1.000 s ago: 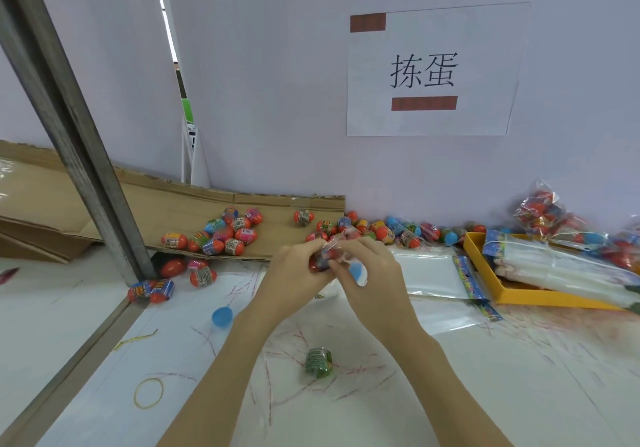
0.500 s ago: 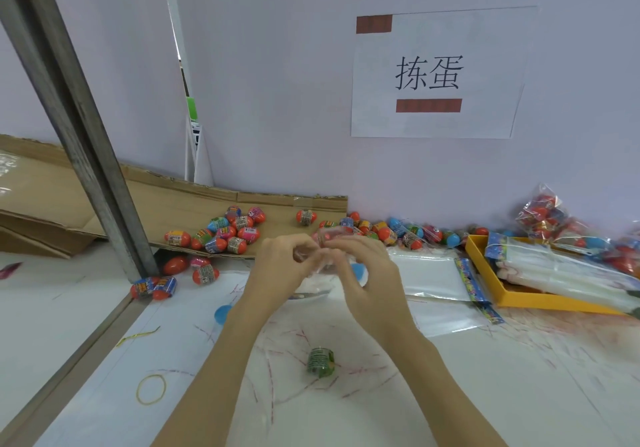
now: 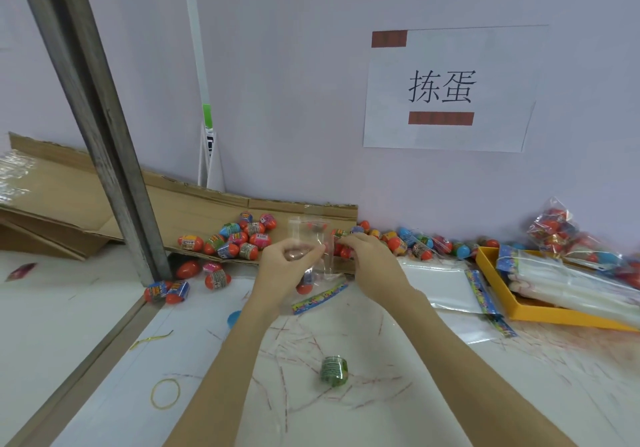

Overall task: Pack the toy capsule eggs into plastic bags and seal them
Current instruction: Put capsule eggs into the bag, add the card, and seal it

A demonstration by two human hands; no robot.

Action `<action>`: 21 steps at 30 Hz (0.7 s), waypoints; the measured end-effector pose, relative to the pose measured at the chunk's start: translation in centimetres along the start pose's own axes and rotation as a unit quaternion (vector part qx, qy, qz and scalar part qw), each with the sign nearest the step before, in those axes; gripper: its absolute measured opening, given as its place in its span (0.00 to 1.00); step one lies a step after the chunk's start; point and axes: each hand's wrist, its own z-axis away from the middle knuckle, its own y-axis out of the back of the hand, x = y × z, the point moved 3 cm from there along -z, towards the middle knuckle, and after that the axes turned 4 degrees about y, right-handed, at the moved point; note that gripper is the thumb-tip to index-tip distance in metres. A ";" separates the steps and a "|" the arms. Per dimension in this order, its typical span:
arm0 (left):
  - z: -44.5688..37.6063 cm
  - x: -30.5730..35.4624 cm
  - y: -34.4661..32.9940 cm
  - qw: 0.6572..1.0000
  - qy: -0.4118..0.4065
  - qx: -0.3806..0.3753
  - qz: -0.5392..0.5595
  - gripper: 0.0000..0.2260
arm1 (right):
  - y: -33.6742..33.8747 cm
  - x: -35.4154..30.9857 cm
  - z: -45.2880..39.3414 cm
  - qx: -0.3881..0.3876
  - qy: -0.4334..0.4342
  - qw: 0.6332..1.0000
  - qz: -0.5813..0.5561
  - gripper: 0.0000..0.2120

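— Over the white table (image 3: 450, 394), what have you got in your hands?
— A clear plastic bag (image 3: 313, 249), held up between them. My left hand (image 3: 285, 263) has its fingers curled round the bag's left side; my right hand (image 3: 372, 263) pinches its right edge. A red capsule egg (image 3: 304, 287) sits low inside it, partly behind my left hand.
— And the rest of the eggs?
— A cluster (image 3: 239, 237) lies on the cardboard sheet (image 3: 69, 204) just behind my left hand, and a row (image 3: 415, 242) runs along the foot of the wall to the right. A green-wrapped one (image 3: 333, 371) lies alone on the table between my forearms.
— Bags?
— Flat empty ones (image 3: 436, 283) lie right of my right hand, and more are stacked in the yellow tray (image 3: 519, 311) beyond. Filled bags (image 3: 554, 231) rest against the wall behind it. A yellow rubber band (image 3: 165, 393) lies near my left forearm.
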 end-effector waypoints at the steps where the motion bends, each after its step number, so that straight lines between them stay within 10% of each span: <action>1: 0.0 0.1 -0.1 1.000 -0.009 -0.005 -0.011 0.09 | -0.3 0.2 -0.4 -0.003 0.007 1.000 0.031 0.27; 8: 0.6 0.1 -0.8 0.994 -0.002 -0.093 -0.060 0.24 | -0.4 1.0 0.1 0.145 -0.032 0.986 -0.079 0.15; 16: 0.8 0.5 -1.7 0.986 -0.070 -0.072 -0.130 0.22 | 2.6 1.1 4.6 0.376 -0.100 0.856 -0.340 0.09; 21: 1.1 0.8 -2.2 0.976 -0.124 -0.086 -0.158 0.22 | 4.0 -1.0 4.5 0.334 0.000 0.855 -0.396 0.10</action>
